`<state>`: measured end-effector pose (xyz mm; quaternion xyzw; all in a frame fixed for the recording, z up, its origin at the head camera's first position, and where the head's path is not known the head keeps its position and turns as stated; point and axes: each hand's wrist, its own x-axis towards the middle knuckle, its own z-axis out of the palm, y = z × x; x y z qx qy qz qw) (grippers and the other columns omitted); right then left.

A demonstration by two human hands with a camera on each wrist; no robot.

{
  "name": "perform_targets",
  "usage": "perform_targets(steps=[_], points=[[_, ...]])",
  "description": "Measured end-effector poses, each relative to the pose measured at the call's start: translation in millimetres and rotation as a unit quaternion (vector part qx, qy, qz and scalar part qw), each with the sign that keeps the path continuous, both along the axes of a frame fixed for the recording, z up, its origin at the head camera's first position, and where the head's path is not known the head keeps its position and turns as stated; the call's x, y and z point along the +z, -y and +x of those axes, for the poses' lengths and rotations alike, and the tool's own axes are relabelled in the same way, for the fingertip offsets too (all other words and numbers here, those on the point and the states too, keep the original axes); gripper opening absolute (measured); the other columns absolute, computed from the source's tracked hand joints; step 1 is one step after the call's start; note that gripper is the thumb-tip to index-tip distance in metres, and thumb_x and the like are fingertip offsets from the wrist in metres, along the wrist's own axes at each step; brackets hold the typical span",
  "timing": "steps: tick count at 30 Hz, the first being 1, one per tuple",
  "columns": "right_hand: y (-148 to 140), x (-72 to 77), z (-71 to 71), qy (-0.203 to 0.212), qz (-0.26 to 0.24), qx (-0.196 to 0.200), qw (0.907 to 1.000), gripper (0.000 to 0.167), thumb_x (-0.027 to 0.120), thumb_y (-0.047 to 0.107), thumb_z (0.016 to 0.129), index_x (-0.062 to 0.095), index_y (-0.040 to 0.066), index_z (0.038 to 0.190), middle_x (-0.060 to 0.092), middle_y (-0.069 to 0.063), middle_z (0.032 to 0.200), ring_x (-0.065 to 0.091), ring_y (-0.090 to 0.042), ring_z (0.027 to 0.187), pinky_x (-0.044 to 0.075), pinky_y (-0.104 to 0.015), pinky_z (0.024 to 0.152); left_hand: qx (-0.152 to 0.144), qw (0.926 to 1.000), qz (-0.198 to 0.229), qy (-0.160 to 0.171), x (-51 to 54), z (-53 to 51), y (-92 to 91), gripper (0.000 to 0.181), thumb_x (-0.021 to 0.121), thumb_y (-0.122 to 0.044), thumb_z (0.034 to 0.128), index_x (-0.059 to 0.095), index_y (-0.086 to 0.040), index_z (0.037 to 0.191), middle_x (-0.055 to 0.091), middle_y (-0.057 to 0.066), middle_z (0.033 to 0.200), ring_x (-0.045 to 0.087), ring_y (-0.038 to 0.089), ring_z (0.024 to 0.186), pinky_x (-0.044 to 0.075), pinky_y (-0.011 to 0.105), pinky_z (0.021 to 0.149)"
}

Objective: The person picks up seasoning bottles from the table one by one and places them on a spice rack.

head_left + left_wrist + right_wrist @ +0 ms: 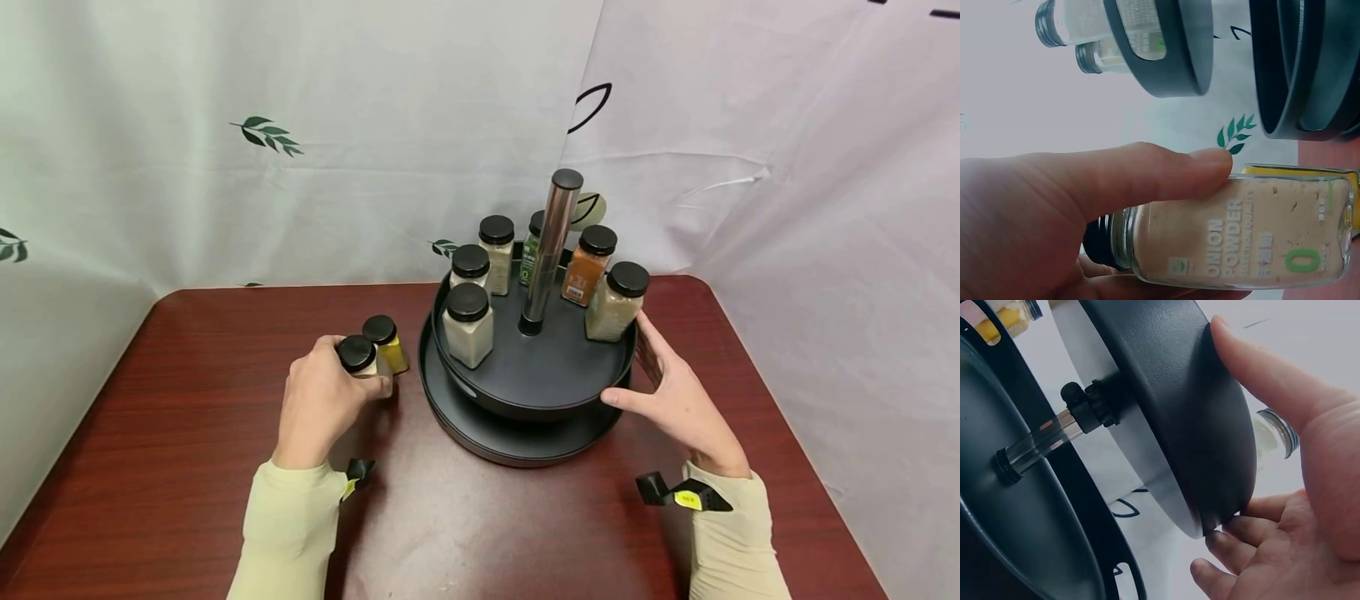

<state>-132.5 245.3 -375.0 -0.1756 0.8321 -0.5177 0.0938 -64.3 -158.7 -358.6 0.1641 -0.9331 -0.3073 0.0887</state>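
My left hand holds a glass jar of onion powder with a black lid, thumb on one side and fingers on the other. Right behind that jar is a yellow spice jar on the table. At the right, my right hand touches the upper tray of a black two-tier turntable rack. Its thumb and fingertips rest spread along the outer wall. Several black-lidded spice jars stand around that tray, among them a pale one and an orange one.
The rack's lower tray sits on the dark red table. A clear post with a black cap rises from the upper tray. White cloth with leaf prints hangs behind the table and along its sides.
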Motion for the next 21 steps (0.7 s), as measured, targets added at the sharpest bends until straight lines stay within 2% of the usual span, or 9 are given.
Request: perform_targets(steps=[9, 16, 18, 21], points=[[-1, -0.4, -0.8, -0.006, 0.001, 0.001, 1.0000, 0.106, 0.081, 0.015, 0.086, 0.009, 0.033, 0.161, 0.009, 0.006, 0.167, 0.018, -0.029, 0.152, 0.026, -0.004, 0.105, 0.006, 0.9992, -0.003, -0.040, 10.0, 7.6, -4.6, 0.061, 0.088, -0.021, 0.0695, 0.060, 0.004, 0.118, 0.071, 0.019, 0.095, 0.066, 0.042, 0.091, 0.052, 0.053, 0.080], [-1, -0.1, -1.3, -0.007, 0.001, 0.002, 1.0000, 0.105, 0.081, 0.015, 0.086, 0.009, 0.033, 0.161, 0.009, 0.006, 0.167, 0.019, -0.029, 0.152, 0.026, -0.006, 0.106, 0.016, 0.9983, 0.012, -0.055, 20.4, 13.5, -9.2, 0.060, 0.088, -0.023, 0.0696, 0.062, -0.001, 0.119, 0.072, 0.015, 0.096, 0.067, 0.039, 0.093, 0.051, 0.051, 0.081], [-1, 0.1, -1.2, -0.007, 0.004, 0.001, 1.0000, 0.105, 0.081, 0.015, 0.086, 0.009, 0.033, 0.161, 0.009, 0.006, 0.167, 0.019, -0.028, 0.152, 0.027, -0.009, 0.109, 0.018, 0.9981, 0.013, -0.058, 22.9, 15.0, -10.3, 0.060, 0.087, -0.024, 0.0699, 0.062, -0.002, 0.120, 0.072, 0.014, 0.097, 0.067, 0.037, 0.092, 0.051, 0.050, 0.080], [0, 0.4, -0.7, -0.005, 0.007, 0.000, 1.0000, 0.105, 0.081, 0.016, 0.086, 0.009, 0.033, 0.161, 0.009, 0.006, 0.167, 0.019, -0.028, 0.152, 0.027, -0.021, 0.115, 0.018, 0.9977, 0.011, -0.065, 26.3, 17.5, -12.1, 0.059, 0.087, -0.024, 0.0703, 0.062, -0.003, 0.120, 0.072, 0.013, 0.097, 0.067, 0.037, 0.091, 0.051, 0.050, 0.079]])
